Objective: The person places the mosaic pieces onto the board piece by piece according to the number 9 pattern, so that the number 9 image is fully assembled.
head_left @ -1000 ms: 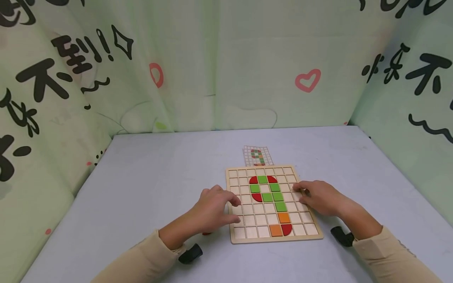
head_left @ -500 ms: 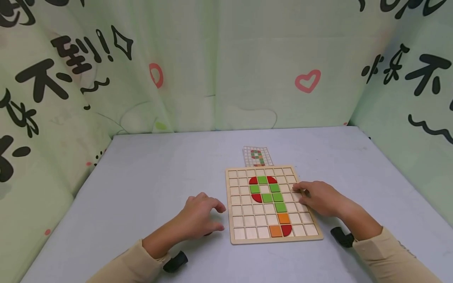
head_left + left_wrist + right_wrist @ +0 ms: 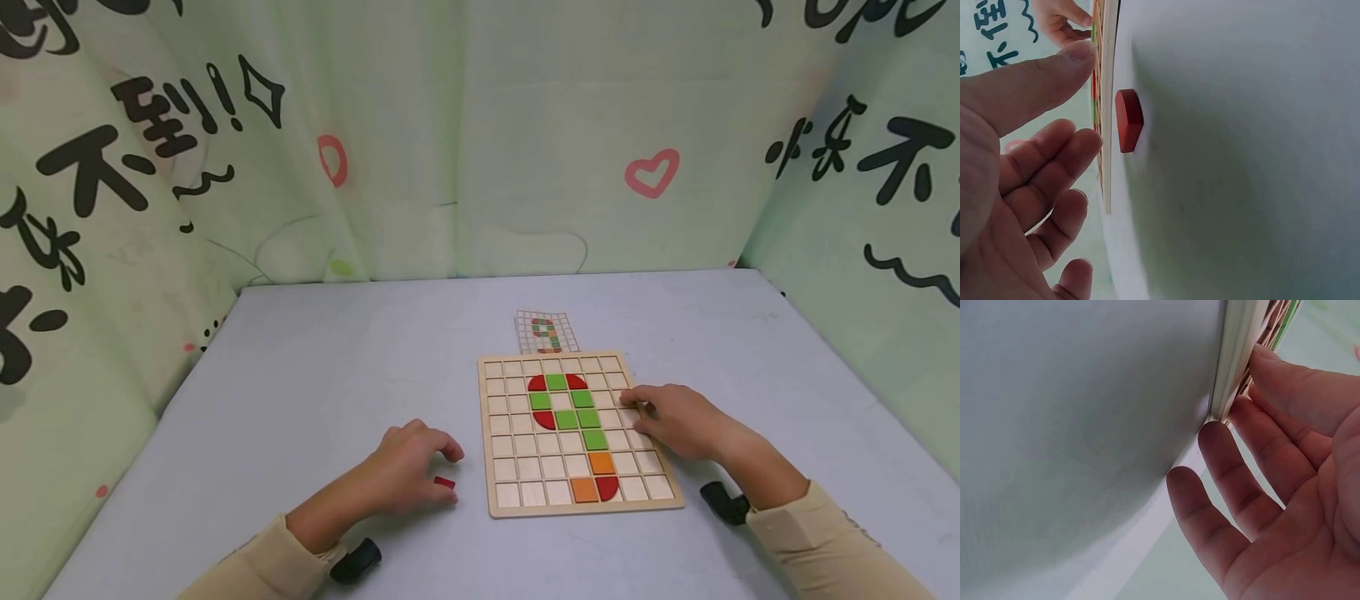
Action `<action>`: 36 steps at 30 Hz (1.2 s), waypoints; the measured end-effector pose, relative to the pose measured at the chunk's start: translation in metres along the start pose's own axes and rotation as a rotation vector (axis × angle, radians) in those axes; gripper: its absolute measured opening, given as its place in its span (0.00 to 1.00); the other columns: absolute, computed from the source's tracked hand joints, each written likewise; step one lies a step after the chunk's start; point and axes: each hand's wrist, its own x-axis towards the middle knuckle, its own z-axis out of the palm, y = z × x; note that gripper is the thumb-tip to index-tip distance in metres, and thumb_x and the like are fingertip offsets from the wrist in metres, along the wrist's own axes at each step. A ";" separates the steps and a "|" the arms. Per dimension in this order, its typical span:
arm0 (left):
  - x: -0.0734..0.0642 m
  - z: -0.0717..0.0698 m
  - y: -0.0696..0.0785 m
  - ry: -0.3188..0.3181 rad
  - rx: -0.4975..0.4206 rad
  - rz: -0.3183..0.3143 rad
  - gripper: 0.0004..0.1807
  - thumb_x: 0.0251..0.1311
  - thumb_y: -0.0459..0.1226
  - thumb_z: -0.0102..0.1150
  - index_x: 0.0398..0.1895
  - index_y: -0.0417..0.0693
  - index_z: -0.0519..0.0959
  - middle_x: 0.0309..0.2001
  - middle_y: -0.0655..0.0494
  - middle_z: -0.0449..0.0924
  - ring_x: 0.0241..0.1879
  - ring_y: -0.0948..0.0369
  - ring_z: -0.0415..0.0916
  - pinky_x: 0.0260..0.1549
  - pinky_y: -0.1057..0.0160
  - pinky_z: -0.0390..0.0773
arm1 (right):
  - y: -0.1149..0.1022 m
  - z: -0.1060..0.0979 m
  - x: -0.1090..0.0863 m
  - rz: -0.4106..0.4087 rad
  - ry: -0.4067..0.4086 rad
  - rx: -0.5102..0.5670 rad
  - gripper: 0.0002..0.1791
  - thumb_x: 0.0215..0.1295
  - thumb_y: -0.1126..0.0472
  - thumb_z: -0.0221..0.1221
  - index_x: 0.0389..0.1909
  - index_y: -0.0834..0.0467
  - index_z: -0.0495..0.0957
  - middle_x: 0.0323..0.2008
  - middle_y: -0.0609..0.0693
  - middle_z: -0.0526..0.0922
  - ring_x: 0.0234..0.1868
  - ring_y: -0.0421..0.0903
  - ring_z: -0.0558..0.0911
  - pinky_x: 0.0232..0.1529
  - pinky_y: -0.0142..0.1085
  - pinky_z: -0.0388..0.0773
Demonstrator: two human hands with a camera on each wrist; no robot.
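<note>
A wooden grid board (image 3: 525,446) lies on the table, with green, orange and red tiles set in some squares. In the head view my left hand (image 3: 401,468) is left of the board, its thumb and fingers spread apart. A loose red block (image 3: 1129,122) stands on the table beyond that hand's fingertips; in the head view it shows between thumb and fingers. Nothing is held in the left hand. My right hand (image 3: 686,421) rests on the board's right edge, thumb and fingertips touching the frame. Its loosely extended fingers (image 3: 1254,487) appear in the right wrist view.
Behind the board lies a pattern card (image 3: 547,329) with a small coloured grid, its near end hidden by the board. The white table (image 3: 337,358) is enclosed by printed curtains (image 3: 540,167) at the back and sides. Black wrist cameras (image 3: 356,560) sit at both cuffs.
My left hand has withdrawn from over the board's left edge, moving left and toward me. The red block has come into sight between its thumb and fingers. The right hand stays put.
</note>
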 end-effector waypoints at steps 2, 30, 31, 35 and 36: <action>0.000 0.000 -0.001 -0.007 -0.002 -0.005 0.19 0.46 0.41 0.78 0.42 0.49 0.83 0.38 0.66 0.80 0.42 0.62 0.68 0.49 0.51 0.66 | 0.000 0.000 0.000 0.000 -0.001 0.002 0.24 0.67 0.60 0.63 0.62 0.65 0.75 0.51 0.62 0.80 0.47 0.57 0.77 0.52 0.56 0.74; 0.003 0.000 -0.004 -0.071 0.009 -0.026 0.10 0.52 0.37 0.76 0.30 0.57 0.80 0.28 0.73 0.75 0.37 0.64 0.67 0.43 0.52 0.65 | 0.000 0.001 0.001 0.007 0.003 -0.006 0.25 0.67 0.60 0.63 0.62 0.65 0.75 0.54 0.64 0.79 0.49 0.59 0.77 0.53 0.57 0.73; 0.003 -0.001 -0.005 -0.069 0.008 -0.024 0.10 0.52 0.36 0.76 0.29 0.57 0.80 0.28 0.74 0.75 0.36 0.64 0.67 0.43 0.52 0.65 | 0.000 0.001 0.001 0.008 0.004 -0.006 0.25 0.67 0.60 0.63 0.62 0.65 0.75 0.54 0.64 0.79 0.49 0.58 0.77 0.53 0.57 0.73; 0.002 -0.001 -0.006 -0.059 0.008 -0.024 0.11 0.52 0.34 0.75 0.28 0.59 0.81 0.27 0.74 0.74 0.36 0.64 0.66 0.42 0.53 0.63 | 0.000 0.001 0.001 0.008 0.001 -0.005 0.24 0.67 0.61 0.63 0.62 0.65 0.75 0.53 0.63 0.80 0.49 0.58 0.77 0.52 0.56 0.74; 0.002 -0.001 -0.007 -0.057 0.010 -0.024 0.11 0.52 0.34 0.75 0.27 0.59 0.81 0.26 0.74 0.73 0.36 0.64 0.66 0.42 0.53 0.63 | 0.000 0.001 0.000 0.008 0.001 -0.006 0.24 0.67 0.61 0.63 0.62 0.65 0.76 0.53 0.63 0.80 0.49 0.58 0.77 0.52 0.56 0.74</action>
